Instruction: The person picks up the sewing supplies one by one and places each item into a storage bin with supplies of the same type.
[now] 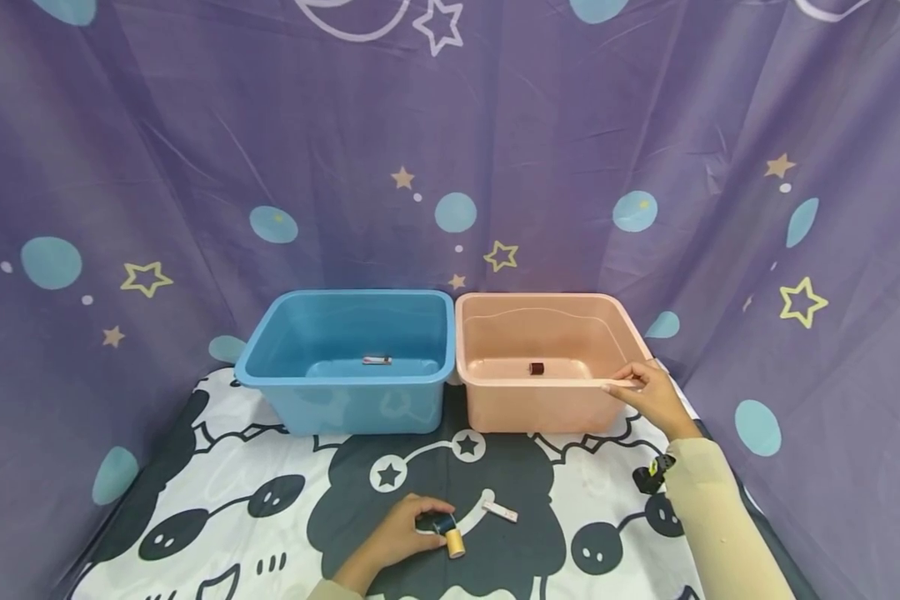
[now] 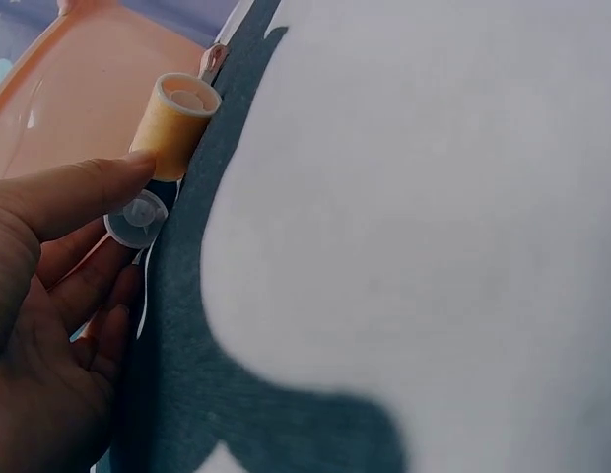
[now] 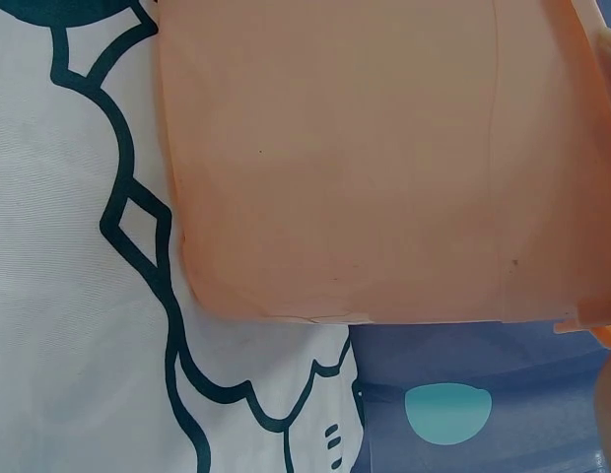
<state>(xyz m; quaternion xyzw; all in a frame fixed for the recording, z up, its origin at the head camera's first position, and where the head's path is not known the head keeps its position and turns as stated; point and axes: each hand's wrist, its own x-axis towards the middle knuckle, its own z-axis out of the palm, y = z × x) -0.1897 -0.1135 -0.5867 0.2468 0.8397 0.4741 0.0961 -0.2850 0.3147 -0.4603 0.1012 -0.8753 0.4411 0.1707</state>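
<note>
In the head view my left hand [image 1: 403,533] pinches a dark blue thread spool [image 1: 444,523] between thumb and fingers, low over the cloth. A yellow thread spool [image 1: 455,543] stands right against it; in the left wrist view the thumb tip overlaps this yellow spool [image 2: 173,133], and the dark spool's translucent end [image 2: 138,219] shows below. To their right lies a small white-and-pink bar [image 1: 500,511]. My right hand [image 1: 651,398] grips the front right rim of the pink bin [image 1: 543,408], thumb outside. Inside that bin is a dark red spool [image 1: 536,368].
A blue bin [image 1: 345,408] stands left of the pink one, with a small pale bar [image 1: 377,360] on its floor. Both stand near a purple curtain [image 1: 540,167] on a black-and-white patterned cloth [image 1: 270,533].
</note>
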